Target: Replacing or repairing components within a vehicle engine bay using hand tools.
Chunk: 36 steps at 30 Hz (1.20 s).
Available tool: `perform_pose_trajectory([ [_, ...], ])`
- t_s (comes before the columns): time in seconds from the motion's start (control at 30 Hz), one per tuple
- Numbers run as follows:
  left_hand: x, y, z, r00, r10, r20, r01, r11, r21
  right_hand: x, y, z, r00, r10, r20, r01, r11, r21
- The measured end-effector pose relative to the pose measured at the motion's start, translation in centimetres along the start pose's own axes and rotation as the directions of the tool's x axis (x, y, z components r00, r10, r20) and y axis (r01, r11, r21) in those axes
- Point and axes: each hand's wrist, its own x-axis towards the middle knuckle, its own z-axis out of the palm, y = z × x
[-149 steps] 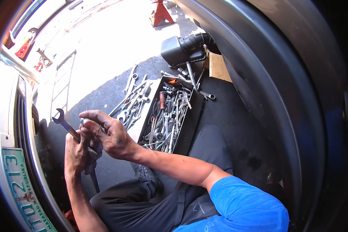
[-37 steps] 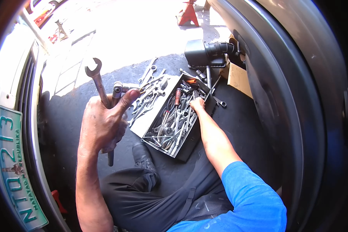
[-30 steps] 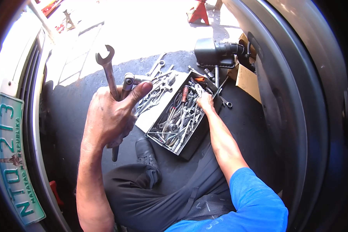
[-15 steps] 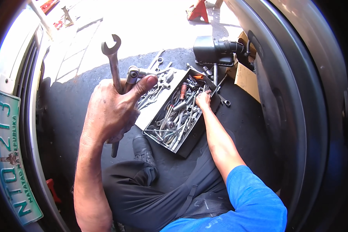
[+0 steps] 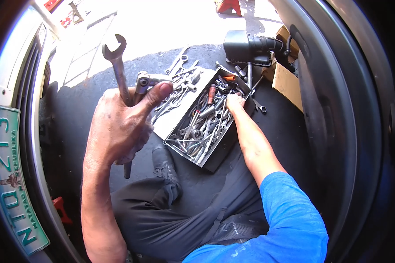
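Note:
Raised at the left, my left hand (image 5: 118, 125) is wrapped round two tools. One is a steel open-end wrench (image 5: 119, 72), jaw up, its lower end showing below my fist. The other is a socket handle (image 5: 143, 82) with a jointed head, my thumb lying along it. My right hand (image 5: 235, 102) reaches down into the far right part of a metal toolbox (image 5: 220, 152) crammed with loose tools; its fingertips are hidden among them. Near that hand lie a red-handled screwdriver (image 5: 211, 93) and an orange handle (image 5: 228, 78).
Left of the toolbox, several wrenches and sockets lie on a pale sheet (image 5: 163, 126). A ratchet-ended wrench (image 5: 260, 107) rests at its right. Beyond are a black air filter housing (image 5: 236, 47) and a cardboard box (image 5: 288, 87). Car bodywork (image 5: 322, 94) and a plated bumper (image 5: 41, 184) flank me.
The view has shifted slightly, so the toolbox sits a little higher and further right. My left hand still holds both tools. My right hand stays in the box, its fingers deeper among the tools.

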Motion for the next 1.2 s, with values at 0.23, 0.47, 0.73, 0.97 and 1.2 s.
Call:
perform_pose_trajectory([
  [0.23, 0.9, -0.2, 0.3, 0.978, 0.196, -0.070, -0.187, 0.974, 0.126, -1.1, 3.5, 1.5, 0.974, -0.029, -0.227, 0.039, 0.998, 0.039],
  [0.47, 0.5, -0.6, 0.1, 0.975, 0.183, -0.124, -0.156, 0.967, 0.202, -4.1, 5.9, 1.0, 0.736, 0.410, -0.539, 0.200, 0.629, 0.751],
  [0.73, 0.2, 0.7, 1.6, 0.973, 0.218, -0.074, -0.201, 0.962, 0.187, -4.5, 11.0, 8.5, 0.596, 0.586, 0.549, -0.487, -0.279, 0.827],
  [0.97, 0.4, 1.1, 2.0, 0.962, 0.271, -0.034, -0.263, 0.952, 0.155, -8.6, 11.1, 2.2, 0.633, 0.734, -0.245, -0.090, 0.384, 0.919],
  [1.2, 1.0, 0.4, 2.7, 0.965, 0.260, -0.045, -0.247, 0.950, 0.191, -16.2, -2.0, -1.2, 0.844, 0.257, -0.470, 0.182, 0.689, 0.702],
])
